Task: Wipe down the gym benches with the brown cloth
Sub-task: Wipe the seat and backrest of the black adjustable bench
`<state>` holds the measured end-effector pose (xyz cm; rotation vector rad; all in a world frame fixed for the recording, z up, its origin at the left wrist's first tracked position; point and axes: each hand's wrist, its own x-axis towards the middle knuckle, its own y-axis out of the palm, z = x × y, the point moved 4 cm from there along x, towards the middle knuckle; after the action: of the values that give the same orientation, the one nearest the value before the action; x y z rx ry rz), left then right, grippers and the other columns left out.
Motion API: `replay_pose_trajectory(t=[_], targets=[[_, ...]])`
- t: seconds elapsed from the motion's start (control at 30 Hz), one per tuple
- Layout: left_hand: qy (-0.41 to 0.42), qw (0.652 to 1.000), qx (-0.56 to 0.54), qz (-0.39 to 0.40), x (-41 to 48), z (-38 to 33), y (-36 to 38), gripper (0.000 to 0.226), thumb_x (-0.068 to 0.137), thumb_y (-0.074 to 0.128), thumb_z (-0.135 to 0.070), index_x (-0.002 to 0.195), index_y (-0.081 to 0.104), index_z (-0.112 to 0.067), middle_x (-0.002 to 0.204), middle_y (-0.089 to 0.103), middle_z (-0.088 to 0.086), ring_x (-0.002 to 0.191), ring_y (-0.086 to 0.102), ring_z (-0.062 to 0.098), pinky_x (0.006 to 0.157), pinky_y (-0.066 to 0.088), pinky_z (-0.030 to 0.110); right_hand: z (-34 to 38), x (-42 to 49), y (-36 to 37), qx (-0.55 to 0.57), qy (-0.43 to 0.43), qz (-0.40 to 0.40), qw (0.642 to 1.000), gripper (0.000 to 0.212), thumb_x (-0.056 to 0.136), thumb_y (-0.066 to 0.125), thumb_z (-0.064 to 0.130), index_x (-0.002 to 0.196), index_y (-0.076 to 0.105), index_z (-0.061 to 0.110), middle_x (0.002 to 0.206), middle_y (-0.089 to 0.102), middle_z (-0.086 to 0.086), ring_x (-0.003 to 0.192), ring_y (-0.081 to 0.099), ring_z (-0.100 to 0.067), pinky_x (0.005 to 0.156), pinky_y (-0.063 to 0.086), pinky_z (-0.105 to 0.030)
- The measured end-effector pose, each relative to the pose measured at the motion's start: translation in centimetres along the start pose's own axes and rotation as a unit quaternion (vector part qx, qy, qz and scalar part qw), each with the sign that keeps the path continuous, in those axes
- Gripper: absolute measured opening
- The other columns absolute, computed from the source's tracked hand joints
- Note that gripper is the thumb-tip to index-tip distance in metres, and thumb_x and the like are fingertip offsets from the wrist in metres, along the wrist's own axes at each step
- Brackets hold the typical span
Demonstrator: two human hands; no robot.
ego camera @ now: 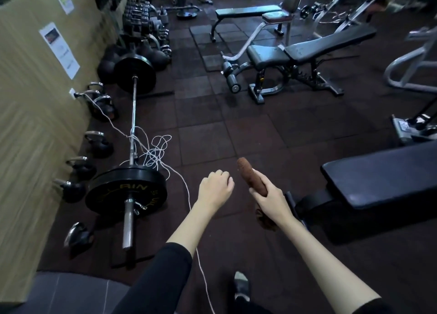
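Tightly rolled brown cloth (250,176) held aloft, near a black padded bench (383,178).

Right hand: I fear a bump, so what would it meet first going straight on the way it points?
Nothing close: beyond the right hand and its cloth lies only floor. Farther on that line perhaps the barbell's far plate, though depth is unclear.
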<state>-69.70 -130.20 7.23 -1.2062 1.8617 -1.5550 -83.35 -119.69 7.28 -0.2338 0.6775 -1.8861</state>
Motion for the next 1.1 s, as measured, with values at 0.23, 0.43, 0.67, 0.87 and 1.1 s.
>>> replay_pose_trajectory(t=[0.23, 0.43, 0.67, 0.87, 1.1], targets=[[0.025, 0.998, 0.032, -0.049, 13.6, -2.5, 3.3, 0.029, 0.08, 0.042, -0.032, 0.064, 0.06, -0.015, 0.062, 0.058, 0.0, 0.054, 0.059, 0.025, 0.041, 0.042, 0.03, -0.1, 12.4, -5.6, 0.049, -0.011, -0.028, 0.998, 0.051, 0.087, 0.063, 0.041, 0.127, 0.039, 0.059, 0.115, 0.059, 0.028, 0.107, 0.057, -0.002, 0.091, 0.046, -0.029], [0.042, 0.999, 0.009, -0.032, 23.6, -3.5, 6.7, 0.034, 0.082, 0.037, -0.033, 0.069, 0.062, -0.014, 0.065, 0.059, 0.002, 0.057, 0.059, 0.028, 0.045, 0.044, 0.032, -1.4, 21.8, -9.0, 0.047, 0.009, -0.053, 0.997, 0.052, 0.086, 0.062, 0.045, 0.131, 0.037, 0.057, 0.126, 0.059, 0.02, 0.113, 0.057, -0.008, 0.095, 0.047, -0.035], [0.078, 0.996, -0.02, -0.027, 37.7, -4.9, 10.4, 0.04, 0.084, 0.032, -0.035, 0.077, 0.063, -0.012, 0.074, 0.062, 0.004, 0.068, 0.059, 0.031, 0.054, 0.047, 0.036, -2.7, 34.0, -13.0, 0.049, 0.027, -0.086, 0.995, 0.051, 0.087, 0.06, 0.046, 0.132, 0.037, 0.054, 0.126, 0.059, 0.019, 0.112, 0.057, -0.008, 0.093, 0.047, -0.034], [0.134, 0.989, 0.022, -0.055, 50.1, -6.9, 13.2, 0.034, 0.079, 0.035, -0.033, 0.062, 0.06, -0.017, 0.06, 0.057, -0.002, 0.051, 0.056, 0.023, 0.041, 0.041, 0.027, -3.5, 44.5, -17.8, 0.029, 0.063, -0.123, 0.99, 0.05, 0.089, 0.057, 0.046, 0.132, 0.035, 0.057, 0.128, 0.058, 0.018, 0.114, 0.057, -0.012, 0.091, 0.047, -0.036], [0.147, 0.987, 0.031, -0.053, 63.6, -10.0, 17.8, 0.027, 0.077, 0.042, -0.031, 0.059, 0.059, -0.019, 0.056, 0.054, -0.003, 0.049, 0.054, 0.021, 0.04, 0.038, 0.025, -6.6, 56.2, -24.4, 0.008, 0.096, -0.144, 0.985, 0.051, 0.089, 0.057, 0.044, 0.134, 0.036, 0.055, 0.132, 0.057, 0.016, 0.119, 0.055, -0.017, 0.096, 0.045, -0.041]])
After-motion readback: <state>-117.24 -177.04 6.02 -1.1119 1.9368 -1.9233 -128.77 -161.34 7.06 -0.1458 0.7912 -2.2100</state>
